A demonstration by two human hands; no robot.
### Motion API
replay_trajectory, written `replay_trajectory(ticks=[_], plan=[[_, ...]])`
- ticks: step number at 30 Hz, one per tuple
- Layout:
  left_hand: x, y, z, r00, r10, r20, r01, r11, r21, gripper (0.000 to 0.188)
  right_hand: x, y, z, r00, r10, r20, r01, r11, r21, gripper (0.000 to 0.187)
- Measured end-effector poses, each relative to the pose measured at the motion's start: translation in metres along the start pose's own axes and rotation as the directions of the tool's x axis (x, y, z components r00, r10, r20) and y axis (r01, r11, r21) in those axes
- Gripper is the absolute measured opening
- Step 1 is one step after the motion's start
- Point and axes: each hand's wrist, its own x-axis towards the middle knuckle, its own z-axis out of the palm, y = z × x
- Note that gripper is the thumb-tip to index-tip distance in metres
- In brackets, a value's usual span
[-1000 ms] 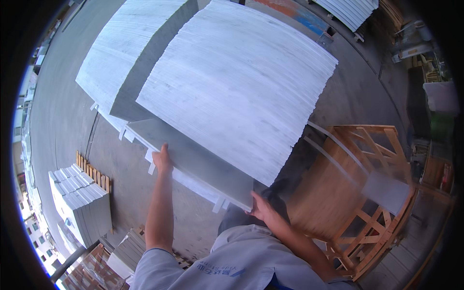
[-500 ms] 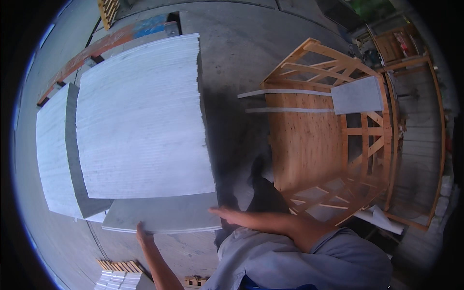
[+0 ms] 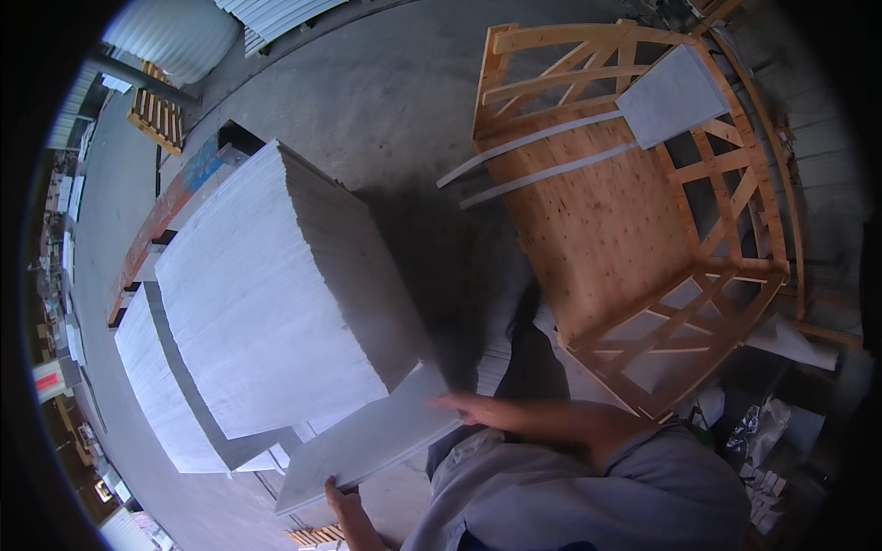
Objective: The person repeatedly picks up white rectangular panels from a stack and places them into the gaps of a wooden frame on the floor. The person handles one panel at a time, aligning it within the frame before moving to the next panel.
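Observation:
A flat grey-white stone slab [image 3: 367,436] is held tilted in front of me, close to the near end of a big stack of similar slabs [image 3: 266,303]. My left hand [image 3: 343,499] grips its near left edge, thumb on top. At its right end my right hand [image 3: 462,407] is closed round the edge, fingers partly under or behind it. To the right stands an open wooden crate [image 3: 597,230] with a plywood panel and slatted sides. One pale slab [image 3: 673,96] leans inside against its far right side, beside two light strips [image 3: 542,170].
A second slab stack [image 3: 165,386] stands left of the big one. An orange and blue metal beam [image 3: 175,207] runs behind both. A wooden pallet [image 3: 158,115] lies at the upper left. Plastic wrap and clutter [image 3: 763,441] sit at the lower right.
The held slab has come away from beneath the stack's near edge and turned, its right end swinging up. My view has rotated and shifted toward the crate; both hands stay on the slab.

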Motion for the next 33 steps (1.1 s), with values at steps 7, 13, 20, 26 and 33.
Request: replay_trajectory(ticks=[7, 13, 20, 26, 33], plan=[[-0.102, -0.072, 0.027, 0.982, -0.167, 0.089, 0.169, 0.986, -0.014, 0.04, -0.142, -0.062, -0.064, 0.941, -0.339, 0.005, 0.323, 0.893, -0.313, 0.026], [-0.175, -0.137, 0.057, 0.823, -0.482, 0.301, 0.5, 0.866, 0.017, 0.04, -0.288, -0.153, -0.105, 0.701, -0.59, 0.4, 0.562, 0.113, -0.819, 0.051], [-0.345, -0.171, 0.154, 0.815, -0.431, 0.387, 0.123, 0.782, 0.611, 0.049, -0.405, -0.232, -0.138, 0.842, -0.533, 0.079, 0.401, 0.521, -0.754, 0.036], [-0.393, -0.2, 0.219, 0.676, -0.381, 0.631, -0.337, 0.602, 0.724, 0.057, -0.489, -0.275, -0.135, 0.754, -0.639, -0.15, 0.569, 0.751, -0.337, 0.024], [-0.378, -0.222, 0.295, 0.48, -0.397, 0.782, -0.811, 0.139, 0.568, 0.068, -0.519, -0.305, -0.143, 0.77, -0.234, -0.593, 0.384, 0.913, 0.138, 0.029]])
